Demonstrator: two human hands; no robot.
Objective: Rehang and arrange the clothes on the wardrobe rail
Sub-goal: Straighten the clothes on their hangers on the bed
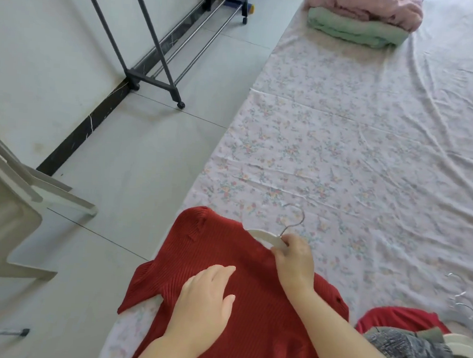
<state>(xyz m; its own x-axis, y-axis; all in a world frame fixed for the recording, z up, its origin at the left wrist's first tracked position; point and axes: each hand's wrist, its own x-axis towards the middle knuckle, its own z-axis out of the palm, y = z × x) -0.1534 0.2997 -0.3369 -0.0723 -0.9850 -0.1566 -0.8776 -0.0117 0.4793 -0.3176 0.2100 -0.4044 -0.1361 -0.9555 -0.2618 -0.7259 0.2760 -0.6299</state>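
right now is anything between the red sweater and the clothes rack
Nothing visible. Only bare floor lies between the red sweater on its hanger and the clothes rack; the white chair stands off to the left. The rail itself is out of frame.

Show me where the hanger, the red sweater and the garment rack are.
hanger [262,235]: head view, on its white arm.
red sweater [214,244]: head view, on its ribbed upper part.
garment rack [152,80]: head view, on its near base bar.
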